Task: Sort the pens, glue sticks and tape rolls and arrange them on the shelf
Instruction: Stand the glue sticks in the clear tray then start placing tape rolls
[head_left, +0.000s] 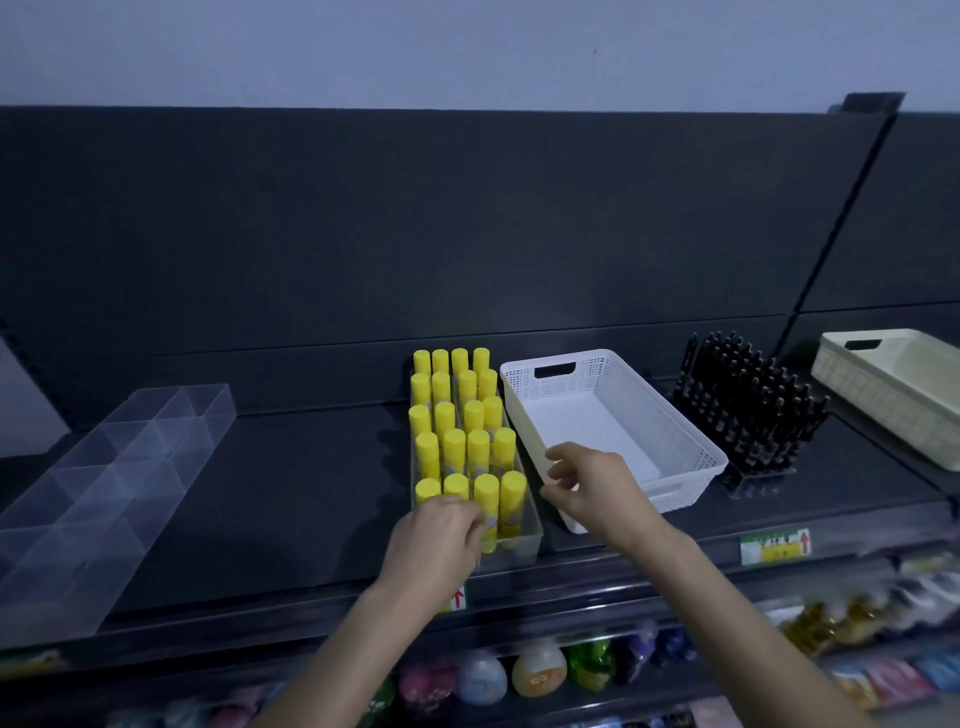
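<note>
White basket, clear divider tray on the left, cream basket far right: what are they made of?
White basket: apparently moulded plastic, matte; walls are a regular grid of small holes, with a cut-out handle. Clear divider tray: probably rigid plastic, translucent and slightly frosted; the shelf shows through its cells. Cream basket: likely plastic moulded in a weave pattern, matte; too blurred to be sure.

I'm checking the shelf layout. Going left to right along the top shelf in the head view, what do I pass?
A clear divided tray → glue sticks → white basket → black pens → cream basket.
</note>
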